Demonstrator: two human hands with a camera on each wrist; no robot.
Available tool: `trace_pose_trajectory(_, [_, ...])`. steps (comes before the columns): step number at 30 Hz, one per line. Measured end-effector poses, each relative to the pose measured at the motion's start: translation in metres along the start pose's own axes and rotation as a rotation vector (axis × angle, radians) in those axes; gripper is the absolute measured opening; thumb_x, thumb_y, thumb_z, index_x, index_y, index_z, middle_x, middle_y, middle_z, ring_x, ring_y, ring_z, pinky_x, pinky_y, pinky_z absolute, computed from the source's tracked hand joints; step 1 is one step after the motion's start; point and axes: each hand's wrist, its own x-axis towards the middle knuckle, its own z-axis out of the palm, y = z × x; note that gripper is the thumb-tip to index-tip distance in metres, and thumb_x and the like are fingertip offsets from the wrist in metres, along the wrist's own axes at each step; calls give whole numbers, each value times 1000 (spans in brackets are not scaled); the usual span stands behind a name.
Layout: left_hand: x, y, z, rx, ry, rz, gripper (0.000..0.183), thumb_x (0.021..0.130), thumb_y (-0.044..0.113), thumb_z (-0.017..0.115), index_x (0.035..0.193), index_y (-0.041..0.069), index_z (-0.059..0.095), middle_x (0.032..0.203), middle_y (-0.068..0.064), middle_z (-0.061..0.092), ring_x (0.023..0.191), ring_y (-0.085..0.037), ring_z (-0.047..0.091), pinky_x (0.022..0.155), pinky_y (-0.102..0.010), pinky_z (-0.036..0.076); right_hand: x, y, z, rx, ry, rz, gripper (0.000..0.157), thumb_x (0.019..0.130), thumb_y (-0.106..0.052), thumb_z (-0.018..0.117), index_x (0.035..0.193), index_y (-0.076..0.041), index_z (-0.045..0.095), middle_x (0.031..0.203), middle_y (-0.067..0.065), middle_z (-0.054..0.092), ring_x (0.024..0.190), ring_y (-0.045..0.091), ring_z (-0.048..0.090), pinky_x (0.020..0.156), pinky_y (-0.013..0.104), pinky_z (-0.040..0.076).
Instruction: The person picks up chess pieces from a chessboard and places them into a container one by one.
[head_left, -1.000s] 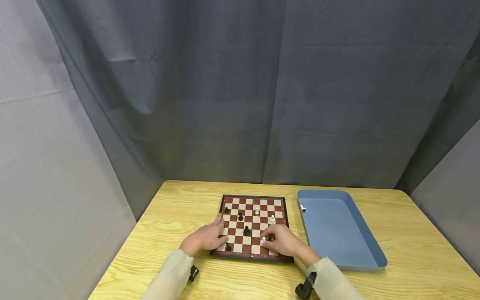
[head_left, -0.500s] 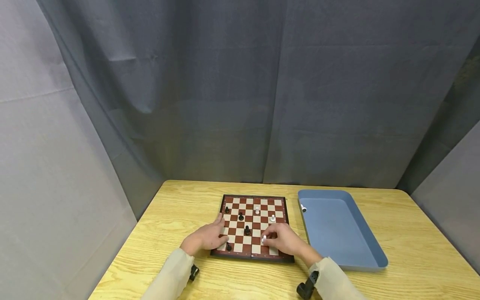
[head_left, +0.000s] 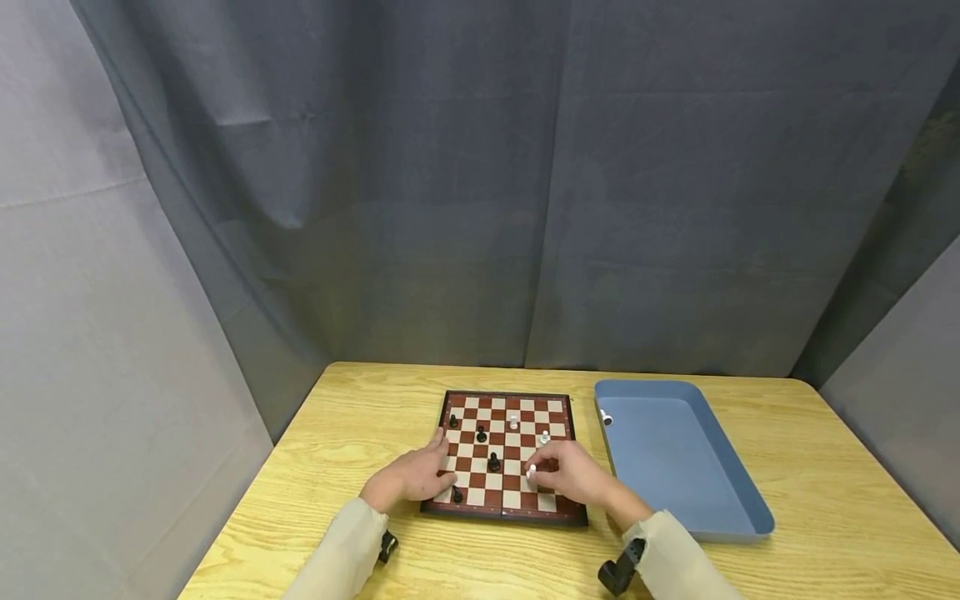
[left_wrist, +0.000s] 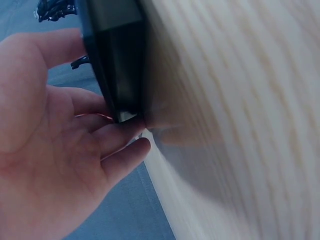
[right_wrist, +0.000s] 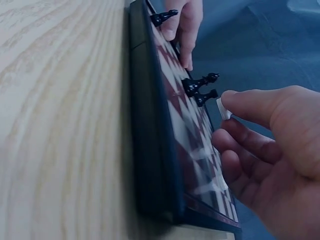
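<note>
A red-and-white chessboard (head_left: 486,497) in a black frame lies on the table. My left hand (head_left: 411,477) holds its left edge; in the left wrist view the thumb reaches over the top and the other fingers touch the side. Between thumb and fingertips, my right hand (head_left: 576,473) pinches a small white chess piece (right_wrist: 224,108), raised above the board's right half. Most of that piece is hidden by the fingers. Black chess pieces stand on the left half, one (head_left: 493,462) near the middle fold. Two white pieces stand farther back, one (head_left: 513,422) near the fold, another (head_left: 545,437) to its right.
A blue tray (head_left: 738,467) sits to the right of the board, with a white piece (head_left: 606,418) lying at its left wall. The wooden table (head_left: 360,392) ends at a grey curtain behind.
My right hand has lifted the white chess piece off its square and shifted it slightly up and to the right. The left hand keeps its place on the chessboard.
</note>
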Motion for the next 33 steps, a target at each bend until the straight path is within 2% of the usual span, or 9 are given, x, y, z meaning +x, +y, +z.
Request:
trace_pose_trajectory(6, [-1, 1, 0, 3, -1, -1, 71, 99, 41, 45, 146, -7, 24, 155, -23, 7, 125, -34, 46, 93, -42, 44, -1, -1, -8, 8, 24, -32, 10, 89, -13, 66, 95, -7, 72, 86, -6, 63, 74, 9, 59, 64, 27, 50])
trace_pose_trajectory(15, [-1, 2, -1, 4, -7, -1, 70, 99, 40, 44, 146, -8, 23, 155, -23, 7, 128, -34, 42, 94, -42, 43, -2, 0, -18, 6, 21, 20, 13, 90, -15, 66, 99, -7, 71, 89, -6, 63, 77, 12, 60, 63, 27, 50])
trace_pose_trajectory(23, [0, 1, -2, 7, -2, 0, 71, 99, 41, 45, 147, -7, 24, 155, -22, 7, 120, -34, 50, 85, -39, 48, -2, 0, -32, -7, 64, 6, 14, 89, -14, 67, 99, -5, 71, 90, -4, 63, 75, 9, 58, 64, 26, 50])
trace_pose_trajectory(28, [-1, 2, -4, 4, -4, 3, 71, 99, 41, 46, 146, -8, 24, 155, -23, 7, 124, -34, 46, 89, -40, 47, -4, 2, -43, -2, 77, 17, 13, 89, -12, 66, 99, -4, 70, 92, -1, 64, 75, 10, 59, 62, 27, 50])
trace_pose_trajectory(33, [-1, 2, -2, -1, -12, -4, 71, 99, 42, 44, 147, -6, 23, 155, -22, 6, 126, -34, 45, 92, -41, 45, -5, 3, -53, 9, 83, 53, 9, 89, -12, 66, 96, -10, 71, 90, -2, 65, 75, 11, 60, 61, 28, 50])
